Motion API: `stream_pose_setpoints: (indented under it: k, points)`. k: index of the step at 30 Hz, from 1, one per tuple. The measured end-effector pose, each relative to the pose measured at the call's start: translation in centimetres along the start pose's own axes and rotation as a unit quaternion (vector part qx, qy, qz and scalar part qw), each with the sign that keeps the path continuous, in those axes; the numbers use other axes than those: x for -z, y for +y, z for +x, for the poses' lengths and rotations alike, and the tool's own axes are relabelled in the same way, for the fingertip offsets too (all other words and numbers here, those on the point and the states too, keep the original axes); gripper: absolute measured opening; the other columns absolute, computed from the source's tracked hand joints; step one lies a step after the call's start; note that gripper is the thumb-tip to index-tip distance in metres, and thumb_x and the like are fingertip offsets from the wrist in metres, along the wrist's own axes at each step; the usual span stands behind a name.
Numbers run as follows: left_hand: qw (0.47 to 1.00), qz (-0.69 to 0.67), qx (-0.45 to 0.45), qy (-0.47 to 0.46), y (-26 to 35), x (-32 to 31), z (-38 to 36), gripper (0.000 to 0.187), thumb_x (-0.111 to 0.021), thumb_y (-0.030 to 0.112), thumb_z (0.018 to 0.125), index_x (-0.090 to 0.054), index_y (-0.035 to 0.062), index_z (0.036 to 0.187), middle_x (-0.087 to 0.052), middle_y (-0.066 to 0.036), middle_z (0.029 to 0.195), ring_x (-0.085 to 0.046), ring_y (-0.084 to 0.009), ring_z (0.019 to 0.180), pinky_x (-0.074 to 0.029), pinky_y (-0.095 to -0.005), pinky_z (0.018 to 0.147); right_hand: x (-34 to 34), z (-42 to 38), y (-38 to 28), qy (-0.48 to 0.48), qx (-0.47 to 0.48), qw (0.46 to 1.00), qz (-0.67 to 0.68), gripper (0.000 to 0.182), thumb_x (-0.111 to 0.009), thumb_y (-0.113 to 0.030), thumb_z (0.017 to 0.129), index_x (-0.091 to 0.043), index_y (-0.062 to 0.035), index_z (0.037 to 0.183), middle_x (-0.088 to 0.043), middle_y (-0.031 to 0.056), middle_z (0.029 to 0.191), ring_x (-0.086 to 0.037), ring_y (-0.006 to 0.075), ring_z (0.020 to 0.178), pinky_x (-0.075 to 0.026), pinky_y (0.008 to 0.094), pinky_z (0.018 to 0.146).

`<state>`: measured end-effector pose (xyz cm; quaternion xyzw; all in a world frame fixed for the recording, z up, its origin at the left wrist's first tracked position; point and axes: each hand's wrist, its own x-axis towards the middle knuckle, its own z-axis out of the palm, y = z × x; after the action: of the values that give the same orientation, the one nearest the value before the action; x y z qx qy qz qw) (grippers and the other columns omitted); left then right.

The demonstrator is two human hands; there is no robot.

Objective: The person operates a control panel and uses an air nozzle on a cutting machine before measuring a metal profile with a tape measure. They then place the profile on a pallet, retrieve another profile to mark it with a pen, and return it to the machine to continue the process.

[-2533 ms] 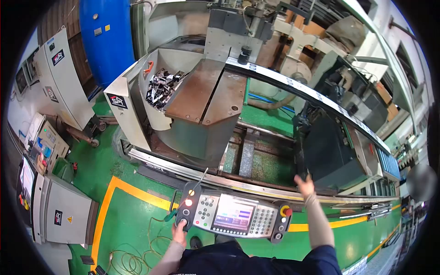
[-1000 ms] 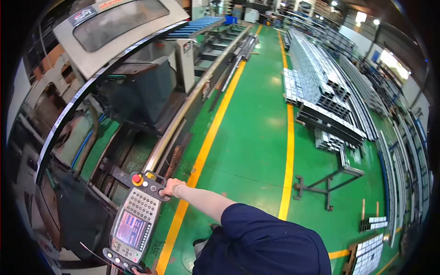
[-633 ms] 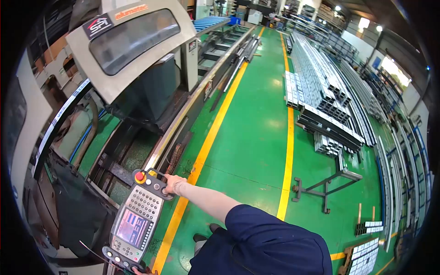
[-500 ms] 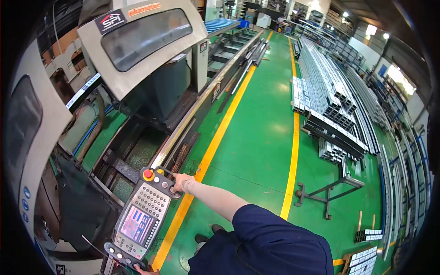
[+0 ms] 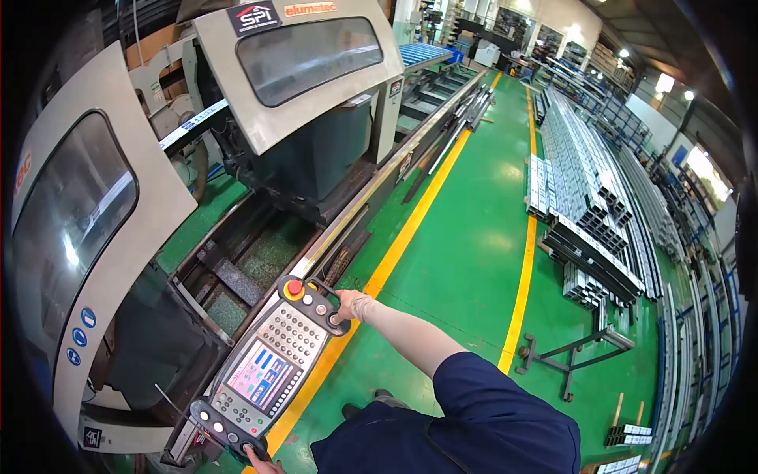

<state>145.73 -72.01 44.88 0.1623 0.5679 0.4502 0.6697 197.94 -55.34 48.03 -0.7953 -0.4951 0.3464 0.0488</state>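
A control panel (image 5: pixel 276 347) with a keypad, a lit screen and a red stop button (image 5: pixel 294 287) stands at lower centre. My right hand (image 5: pixel 353 306) is closed at the panel's upper right corner, its thumb on a round button there. At the panel's bottom corner, my left hand (image 5: pixel 262 461) has a digit on another round button; its other fingers are largely hidden by the panel and the frame edge. Behind the panel is a machine with pale windowed hoods (image 5: pixel 312 59), and a long profile (image 5: pixel 193 126) lies between them.
The machine's rail bed (image 5: pixel 410 150) runs away toward the top. Beyond the yellow floor line (image 5: pixel 517 316) are stacked metal profiles (image 5: pixel 588 182) and a wheeled metal stand (image 5: pixel 570 367). More profiles (image 5: pixel 629 435) lie at lower right.
The view has turned left, so the machine and panel appear farther right and more of the left hood shows. Both my hands remain at the same corners of the panel.
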Motion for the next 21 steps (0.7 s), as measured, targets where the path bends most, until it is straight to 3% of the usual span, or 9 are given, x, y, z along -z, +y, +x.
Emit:
stream_pose_setpoints:
  k: [2,3,4,6,7,8,11,14,21]
  points:
    - [0.994,-0.069,0.005,-0.085,-2.4,3.3,3.0,0.072,-0.063,0.065,0.08,-0.054,0.017,0.134,-0.058,-0.006,0.132,-0.055,-0.0259,0.117,-0.045,-0.0461,0.099,0.1,-0.4,0.6,0.003,0.014,1.0,0.008,0.096,-0.087,-0.043,0.06,-0.047,-0.012,0.141,-0.062,0.0147,0.129,-0.06,0.0308,0.119,-0.048,0.0432,0.101]
    - [0.999,0.026,-0.02,-0.001,-2.7,3.4,2.6,0.081,-0.055,0.069,0.081,-0.039,0.0248,0.147,-0.046,-0.006,0.147,-0.031,-0.0203,0.141,-0.012,-0.0631,0.109,0.2,-0.2,0.3,-0.005,0.038,0.999,0.004,0.095,-0.087,-0.043,0.059,-0.048,-0.0103,0.14,-0.063,0.0165,0.127,-0.061,0.0315,0.117,-0.049,0.0416,0.099]
    - [0.994,-0.035,-0.037,-0.099,-3.8,5.2,4.7,0.074,-0.058,0.063,0.084,-0.041,0.0252,0.146,-0.048,-0.003,0.146,-0.032,-0.0195,0.141,-0.009,-0.0665,0.108,1.5,-1.8,-0.6,-0.011,0.068,0.998,-0.012,0.094,-0.087,-0.045,0.059,-0.05,-0.0062,0.136,-0.065,0.0198,0.122,-0.064,0.0325,0.112,-0.051,0.038,0.097]
    - [0.989,0.031,-0.01,0.146,-0.6,-0.6,-0.4,0.063,-0.059,0.052,0.089,-0.048,0.0178,0.141,-0.052,0.0,0.142,-0.045,-0.0187,0.132,-0.026,-0.0526,0.11,-0.3,1.7,1.4,-0.025,0.1,0.995,-0.01,0.093,-0.086,-0.047,0.058,-0.052,-0.0068,0.134,-0.066,0.0178,0.12,-0.065,0.0297,0.109,-0.051,0.0384,0.096]
    - [0.991,-0.013,-0.011,0.134,-2.5,1.9,1.7,0.062,-0.06,0.046,0.091,-0.048,0.0109,0.14,-0.053,-0.002,0.14,-0.048,-0.0185,0.128,-0.031,-0.0397,0.109,1.0,0.1,-0.3,-0.03,0.077,0.996,-0.039,0.095,-0.087,-0.045,0.057,-0.051,-0.0057,0.135,-0.065,0.0171,0.122,-0.064,0.0287,0.111,-0.05,0.038,0.097]
    - [0.989,-0.053,-0.119,0.063,-3.7,2.4,2.8,0.065,-0.063,0.04,0.09,-0.045,0.0061,0.142,-0.051,-0.004,0.141,-0.045,-0.019,0.13,-0.029,-0.0362,0.111,2.3,-1.6,-1.3,-0.026,0.099,0.995,-0.016,0.094,-0.088,-0.041,0.058,-0.05,-0.0028,0.135,-0.065,0.0165,0.123,-0.063,0.028,0.113,-0.049,0.0375,0.099]
    - [0.982,-0.015,-0.126,0.143,-2.8,1.1,1.7,0.064,-0.065,0.034,0.09,-0.043,0.0036,0.142,-0.054,-0.007,0.136,-0.046,-0.0189,0.127,-0.031,-0.0344,0.11,-0.4,3.0,1.4,-0.035,0.065,0.997,0.005,0.102,-0.091,-0.039,0.06,-0.043,0.0019,0.141,-0.059,0.0182,0.132,-0.057,0.0296,0.123,-0.045,0.0358,0.105]
    - [0.98,-0.018,-0.14,0.142,-2.5,0.6,1.2,0.065,-0.065,0.035,0.09,-0.043,0.0039,0.142,-0.054,-0.008,0.136,-0.046,-0.0189,0.128,-0.031,-0.0351,0.11,1.3,0.6,-0.9,-0.042,0.065,0.996,-0.05,0.108,-0.092,-0.039,0.059,-0.039,0.0027,0.144,-0.056,0.0192,0.136,-0.054,0.0306,0.127,-0.043,0.0352,0.106]
    - [0.972,-0.055,-0.111,0.197,-2.7,-0.4,0.9,0.061,-0.066,0.038,0.088,-0.048,0.0063,0.137,-0.057,-0.005,0.133,-0.05,-0.0191,0.125,-0.032,-0.0383,0.108,2.7,-2.0,-2.2,-0.064,0.102,0.993,-0.019,0.1,-0.088,-0.039,0.063,-0.042,-0.0008,0.143,-0.058,0.0193,0.133,-0.057,0.0297,0.122,-0.045,0.0369,0.104]
